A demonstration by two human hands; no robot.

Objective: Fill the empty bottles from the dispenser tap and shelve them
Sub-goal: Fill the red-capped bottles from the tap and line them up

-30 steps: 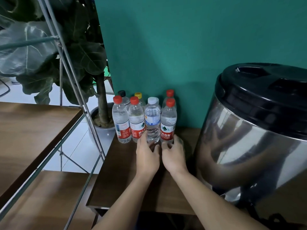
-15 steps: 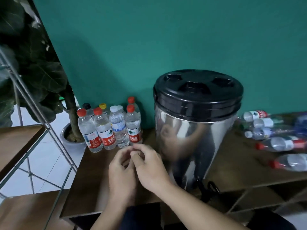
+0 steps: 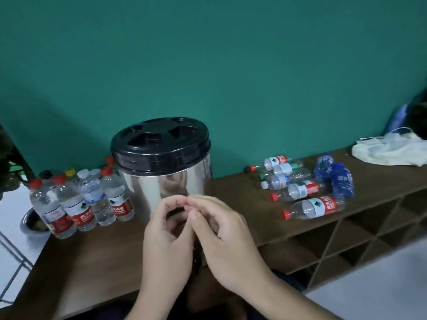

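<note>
both hands [image 3: 184, 229] meet fingertip to fingertip, loosely curled and holding nothing, while the empty bottles [image 3: 305, 192] lie at two o'clock, long axes crosswise, nearer the right hand [image 3: 221, 239].

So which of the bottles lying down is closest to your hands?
The red-capped bottle at the front of the lying group, nearest the table edge; the other lying bottles sit farther back toward the wall.

Eight upright bottles [image 3: 76, 204], seven lying bottles [image 3: 300, 190]
</note>
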